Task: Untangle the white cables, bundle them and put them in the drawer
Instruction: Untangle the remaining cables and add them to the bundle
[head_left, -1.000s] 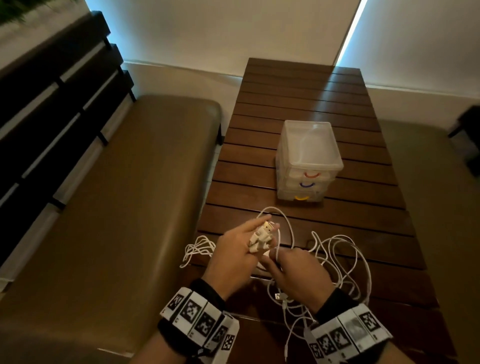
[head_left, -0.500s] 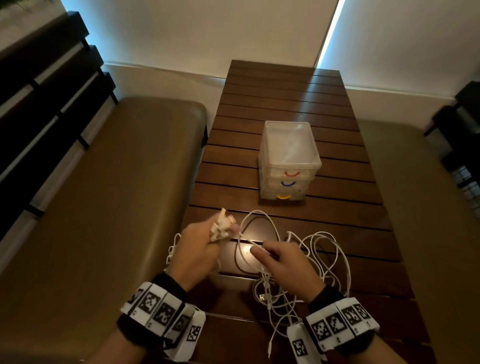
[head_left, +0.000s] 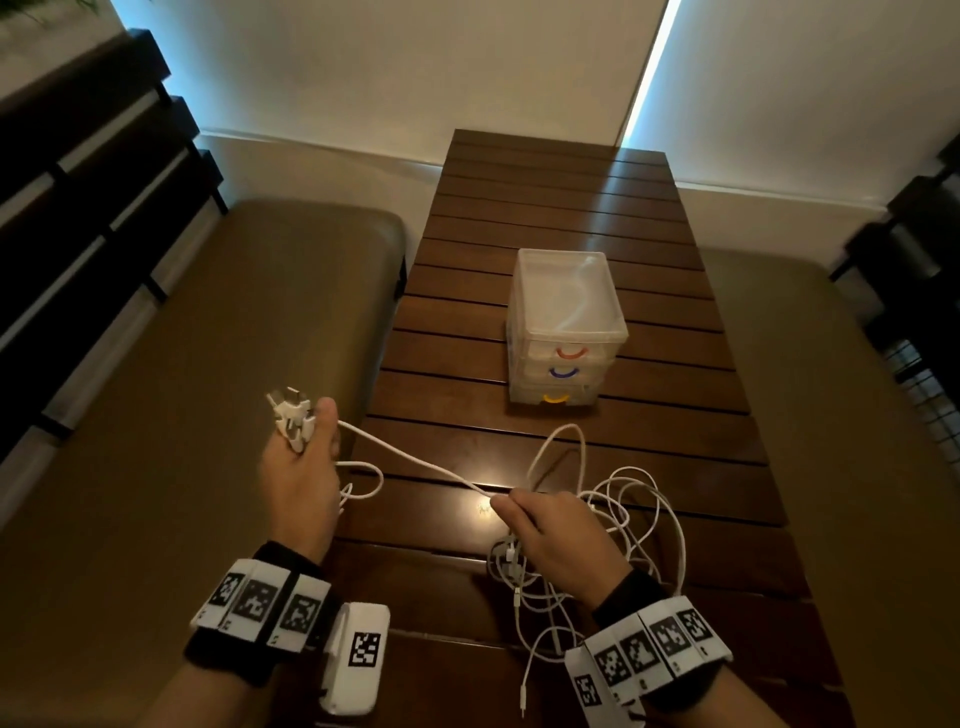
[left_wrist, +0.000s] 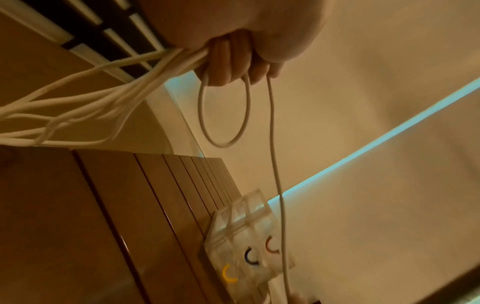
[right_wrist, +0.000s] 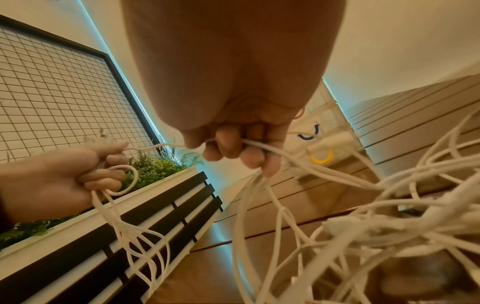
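Observation:
My left hand (head_left: 301, 467) is held out past the table's left edge and grips a bunch of white cable ends; their plugs (head_left: 291, 418) stick up above my thumb, and loops (left_wrist: 223, 111) hang from my fingers. One white cable (head_left: 415, 462) runs taut from it to my right hand (head_left: 545, 530), which pinches it over the table. The tangled white cables (head_left: 639, 525) lie under and right of that hand, and fill the right wrist view (right_wrist: 363, 216). The clear three-drawer unit (head_left: 566, 322) stands mid-table with all drawers closed.
The dark slatted wooden table (head_left: 545, 208) runs away from me. An olive bench cushion (head_left: 182, 389) lies on the left with a dark slatted backrest (head_left: 78, 182), and another cushion (head_left: 857, 415) on the right. A planter with greenery (right_wrist: 155, 166) sits behind the backrest.
My left hand has moved out to the left with the bunched cable ends, pulling one cable taut. My right hand has stayed over the tangle, holding that cable.

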